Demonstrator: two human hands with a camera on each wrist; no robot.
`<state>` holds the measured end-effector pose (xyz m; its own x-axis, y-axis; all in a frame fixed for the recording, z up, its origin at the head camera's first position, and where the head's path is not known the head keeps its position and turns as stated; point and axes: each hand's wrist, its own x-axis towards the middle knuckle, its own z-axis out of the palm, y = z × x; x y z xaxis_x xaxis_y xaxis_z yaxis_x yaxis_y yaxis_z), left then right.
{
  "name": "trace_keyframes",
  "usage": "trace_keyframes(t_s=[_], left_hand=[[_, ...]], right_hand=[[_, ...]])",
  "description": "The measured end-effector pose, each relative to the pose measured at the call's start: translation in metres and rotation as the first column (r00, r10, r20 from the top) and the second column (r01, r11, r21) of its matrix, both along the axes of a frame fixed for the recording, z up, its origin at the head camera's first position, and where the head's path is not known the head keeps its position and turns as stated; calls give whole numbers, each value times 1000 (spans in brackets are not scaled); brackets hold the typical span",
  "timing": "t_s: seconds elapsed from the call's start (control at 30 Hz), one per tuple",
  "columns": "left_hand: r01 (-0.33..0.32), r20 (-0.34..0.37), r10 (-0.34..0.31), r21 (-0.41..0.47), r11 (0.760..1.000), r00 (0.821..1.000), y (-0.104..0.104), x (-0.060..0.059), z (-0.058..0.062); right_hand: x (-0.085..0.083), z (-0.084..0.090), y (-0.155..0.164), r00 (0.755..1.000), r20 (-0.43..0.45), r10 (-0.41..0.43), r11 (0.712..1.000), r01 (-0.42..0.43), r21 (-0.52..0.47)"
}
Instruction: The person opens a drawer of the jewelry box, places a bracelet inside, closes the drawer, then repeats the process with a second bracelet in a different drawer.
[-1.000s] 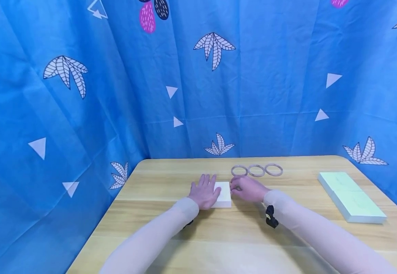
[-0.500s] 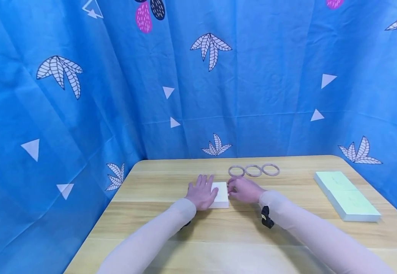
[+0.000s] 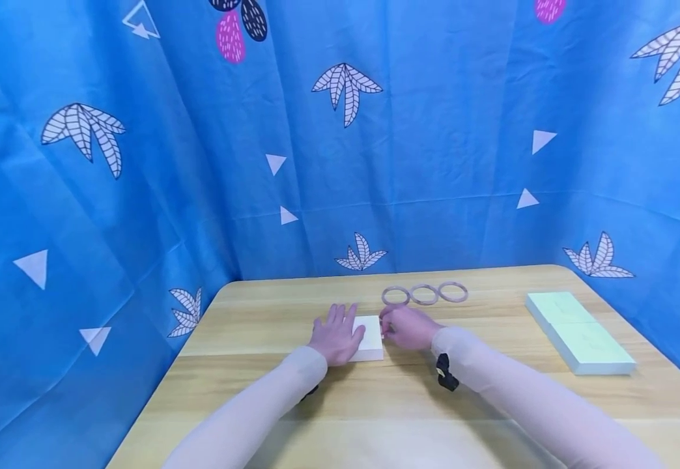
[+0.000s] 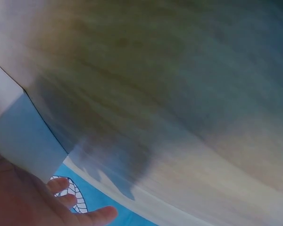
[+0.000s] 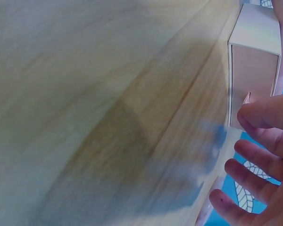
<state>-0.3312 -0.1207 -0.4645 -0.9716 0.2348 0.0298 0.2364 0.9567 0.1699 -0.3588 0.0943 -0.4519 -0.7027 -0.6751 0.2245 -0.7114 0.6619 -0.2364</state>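
Observation:
A small white drawer box [image 3: 369,333] lies on the table in front of me. My left hand [image 3: 335,335] rests on its top with the fingers spread; in the left wrist view the same hand [image 4: 28,200] lies against the box's pale side [image 4: 26,134]. My right hand [image 3: 408,327] is at the box's right end. Seen by the right wrist camera, its thumb and forefinger pinch a small pull tab [image 5: 247,98] on the drawer front [image 5: 254,70], which sits inside the sleeve's rim. The other fingers are loosely extended.
Beyond the right hand, three thin purplish rings [image 3: 425,294] lie in a row on the wooden table [image 3: 269,319]. Two pale green boxes [image 3: 577,332] stand end to end near the right edge. A blue patterned curtain [image 3: 434,163] hangs behind and at both sides.
The head view has turned a little to the right, so everything appears farther left. Both hands stay at the box with almost the same pose.

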Motion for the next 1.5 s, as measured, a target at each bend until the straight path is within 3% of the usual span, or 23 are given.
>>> trace_keyframes(t_s=[0.4,0.7,1.5], left_hand=[[-15,-17,15,-14,1000,1000,0,-2,0],[-15,3,15,1,1000,1000,1,4,3],[-23,1,23,14,1000,1000,1,3,3]], right_hand=[[2,2,4,998,30,-57,998,57,4],[3,3,8,997,60,-46,999,44,20],[3,2,20,995,36,-89,995,87,54]])
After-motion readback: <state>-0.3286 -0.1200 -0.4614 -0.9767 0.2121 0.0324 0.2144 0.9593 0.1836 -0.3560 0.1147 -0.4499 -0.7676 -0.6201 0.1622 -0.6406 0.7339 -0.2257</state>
